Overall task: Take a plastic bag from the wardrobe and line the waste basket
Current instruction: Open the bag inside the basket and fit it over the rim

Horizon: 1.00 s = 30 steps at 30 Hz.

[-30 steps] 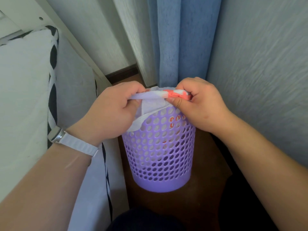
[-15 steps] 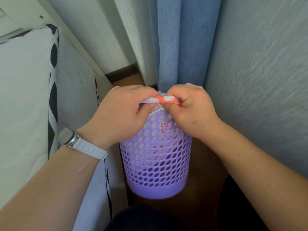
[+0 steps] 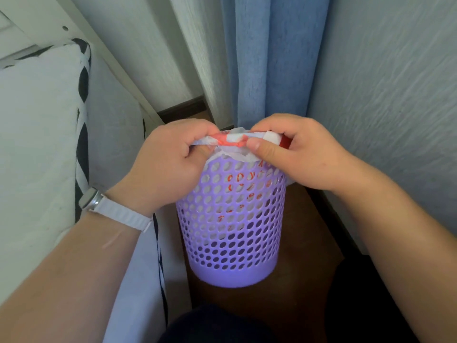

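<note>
A purple perforated waste basket (image 3: 232, 233) stands upright on the brown floor in a narrow gap. A white plastic bag with red print (image 3: 235, 142) hangs inside it; white film and red letters show through the holes. The bag's top is bunched along the basket's near rim. My left hand (image 3: 170, 164) pinches the bag's edge at the rim's left side. My right hand (image 3: 296, 152) pinches it at the rim's right side, thumb on top. A strip of bag stretches between both hands. The basket's opening is hidden behind them.
A white mattress with black-patterned trim (image 3: 44, 144) rises close on the left. A blue curtain (image 3: 269, 58) hangs right behind the basket. A textured wall (image 3: 395, 95) closes in on the right. My dark-clad knee (image 3: 217, 325) is just before the basket.
My hands came together at the rim half a second ago and have now spread apart a little along it, exposing more of the bunched bag edge. The basket stays in place.
</note>
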Motion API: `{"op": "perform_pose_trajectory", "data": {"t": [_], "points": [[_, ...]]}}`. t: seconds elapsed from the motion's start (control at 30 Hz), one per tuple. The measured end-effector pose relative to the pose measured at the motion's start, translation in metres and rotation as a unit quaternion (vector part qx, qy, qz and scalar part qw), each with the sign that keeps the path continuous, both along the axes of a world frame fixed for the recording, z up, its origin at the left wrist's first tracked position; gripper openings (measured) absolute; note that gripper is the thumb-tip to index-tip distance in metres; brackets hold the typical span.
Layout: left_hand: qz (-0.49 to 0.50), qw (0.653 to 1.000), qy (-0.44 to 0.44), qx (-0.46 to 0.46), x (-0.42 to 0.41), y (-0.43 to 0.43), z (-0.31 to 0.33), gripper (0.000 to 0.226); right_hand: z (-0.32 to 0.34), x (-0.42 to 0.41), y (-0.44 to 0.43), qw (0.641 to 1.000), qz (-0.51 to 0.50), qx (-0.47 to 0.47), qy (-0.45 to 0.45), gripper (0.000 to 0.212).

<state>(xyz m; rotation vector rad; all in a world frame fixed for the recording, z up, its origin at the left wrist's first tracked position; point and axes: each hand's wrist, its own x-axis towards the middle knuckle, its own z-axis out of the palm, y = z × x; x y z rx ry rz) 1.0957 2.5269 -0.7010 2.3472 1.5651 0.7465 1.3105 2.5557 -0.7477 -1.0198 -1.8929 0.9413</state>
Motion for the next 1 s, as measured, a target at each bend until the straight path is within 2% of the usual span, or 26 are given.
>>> {"op": "perform_pose_trajectory", "data": {"t": [0.1,0.2,0.4,0.47,0.53,0.63,0.7,0.9,1.0], "points": [[0.012,1.000,-0.001,-0.011,-0.001,0.000,-0.001,0.016,-0.004,-0.002,0.000,1.000,-0.010,-0.015,-0.013,0.025],[0.025,0.999,-0.028,-0.034,0.001,-0.001,-0.001,0.017,-0.005,-0.001,-0.001,0.999,-0.034,0.019,-0.030,0.018],[0.010,0.997,-0.059,-0.049,0.004,-0.003,0.003,0.018,-0.011,-0.011,-0.005,0.980,-0.122,0.132,-0.086,0.032],[-0.015,0.998,-0.043,-0.053,0.002,-0.004,0.005,0.014,-0.015,-0.015,-0.008,0.975,-0.131,0.147,-0.104,0.034],[-0.047,0.999,0.004,-0.022,0.003,-0.004,0.006,0.026,-0.017,-0.017,-0.010,0.973,-0.135,0.155,-0.106,0.034],[-0.060,0.996,0.067,0.022,0.010,-0.002,0.004,0.024,-0.017,-0.021,-0.012,0.972,-0.134,0.160,-0.105,0.033],[-0.056,0.995,0.074,0.034,0.010,-0.001,0.001,0.021,-0.017,-0.023,-0.013,0.972,-0.133,0.162,-0.103,0.033],[-0.036,0.998,0.038,0.018,0.007,-0.002,-0.003,0.014,-0.006,-0.016,-0.006,0.986,-0.033,0.132,-0.091,0.035],[-0.014,1.000,-0.005,0.015,0.004,0.000,-0.001,0.016,0.004,0.000,0.000,0.990,-0.020,0.129,-0.060,0.036]]}}
